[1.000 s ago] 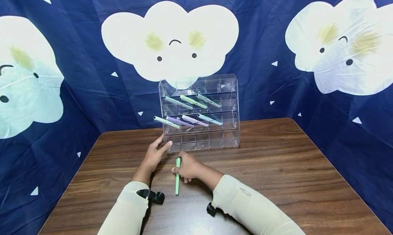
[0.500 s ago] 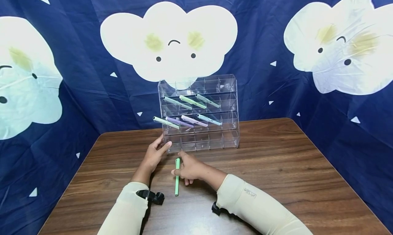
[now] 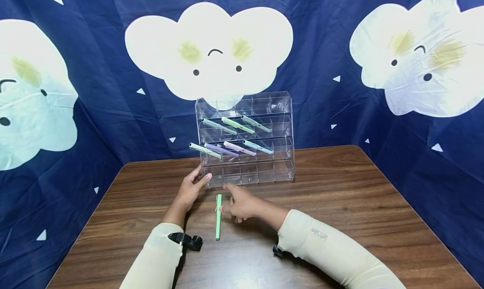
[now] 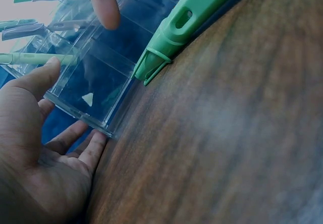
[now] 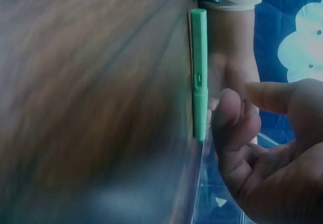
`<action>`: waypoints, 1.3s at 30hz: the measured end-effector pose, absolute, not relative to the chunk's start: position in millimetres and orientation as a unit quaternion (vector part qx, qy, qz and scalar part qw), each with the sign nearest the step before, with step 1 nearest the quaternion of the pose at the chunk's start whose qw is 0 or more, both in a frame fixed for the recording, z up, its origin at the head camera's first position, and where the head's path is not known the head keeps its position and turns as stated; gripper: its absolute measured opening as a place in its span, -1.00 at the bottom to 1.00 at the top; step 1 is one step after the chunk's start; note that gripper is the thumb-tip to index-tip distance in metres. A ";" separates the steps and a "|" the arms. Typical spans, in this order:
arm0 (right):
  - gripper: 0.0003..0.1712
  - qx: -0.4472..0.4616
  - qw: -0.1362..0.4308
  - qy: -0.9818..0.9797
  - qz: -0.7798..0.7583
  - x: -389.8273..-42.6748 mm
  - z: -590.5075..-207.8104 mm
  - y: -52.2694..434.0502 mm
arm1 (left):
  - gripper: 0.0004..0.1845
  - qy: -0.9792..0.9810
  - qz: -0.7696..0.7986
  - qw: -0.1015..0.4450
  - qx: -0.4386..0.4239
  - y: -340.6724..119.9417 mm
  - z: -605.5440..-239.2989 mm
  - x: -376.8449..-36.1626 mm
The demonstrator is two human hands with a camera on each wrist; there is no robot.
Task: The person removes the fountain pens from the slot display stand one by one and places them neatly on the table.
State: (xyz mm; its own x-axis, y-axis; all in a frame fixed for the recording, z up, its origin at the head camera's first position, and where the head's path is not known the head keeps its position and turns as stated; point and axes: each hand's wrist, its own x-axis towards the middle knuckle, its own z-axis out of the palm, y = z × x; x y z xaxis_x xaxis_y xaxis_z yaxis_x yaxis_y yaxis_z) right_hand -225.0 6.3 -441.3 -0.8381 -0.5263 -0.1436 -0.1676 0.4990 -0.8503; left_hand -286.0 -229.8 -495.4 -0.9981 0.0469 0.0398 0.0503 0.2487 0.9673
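Observation:
A light green capped pen (image 3: 218, 222) lies on the wooden table, its clip end toward the clear stepped rack (image 3: 247, 179). Just right of the pen is my right hand (image 3: 242, 203), index finger extended and the other fingers bent, holding nothing. The right wrist view has a gap between the fingers and the pen (image 5: 200, 77). My left hand (image 3: 190, 190) grips the rack's lower left corner, thumb in front and fingers at the side. In the left wrist view the fingers (image 4: 93, 151) meet the rack's bottom edge.
Pastel pens lean in the rack's middle tiers: three in the upper row, including a green one (image 3: 238, 124), and several below, including a purple one (image 3: 222, 150). A dark blue cloth (image 3: 321, 112) with white clouds hangs behind and beside the table (image 3: 340, 205).
The right hand has let go of the green pen and moved a little to the right. The pen stays on the table; the left hand remains on the rack.

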 end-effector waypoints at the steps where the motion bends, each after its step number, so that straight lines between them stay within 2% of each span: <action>1: -0.11 -0.212 0.184 0.845 -0.456 -226.1 -441.4 8.6 | -0.21 -0.790 -0.613 0.001 -0.031 -229.7 -495.2 -285.7; 10: -0.48 -0.236 0.066 0.836 -0.491 -233.3 -448.3 31.9 | -0.21 -0.795 -0.606 -0.001 -0.026 -231.1 -494.0 -286.2; 18: -0.61 -0.225 -0.010 0.831 -0.508 -245.6 -441.9 51.4 | -0.21 -0.794 -0.607 -0.003 -0.029 -230.8 -495.2 -286.4; 26: -0.69 -0.238 -0.132 0.839 -0.470 -261.5 -436.9 66.5 | -0.20 -0.797 -0.603 -0.007 -0.029 -231.1 -493.1 -284.9; 31: -0.66 -0.234 -0.188 0.844 -0.444 -269.0 -432.3 73.1 | -0.18 -0.796 -0.604 -0.012 -0.027 -230.6 -492.6 -284.2; 39: -0.49 -0.243 -0.227 0.845 -0.419 -278.9 -423.0 80.0 | -0.18 -0.796 -0.604 -0.010 -0.027 -230.1 -492.4 -284.5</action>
State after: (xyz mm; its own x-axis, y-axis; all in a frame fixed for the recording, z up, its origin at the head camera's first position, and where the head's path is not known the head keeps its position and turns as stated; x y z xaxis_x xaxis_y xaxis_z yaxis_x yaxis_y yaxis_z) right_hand -278.9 80.0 -423.0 -0.7789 -0.2199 0.5873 -0.6007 0.5307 -0.5979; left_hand -284.5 -230.1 -492.4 -0.9984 0.0547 0.0158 0.0300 0.2682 0.9629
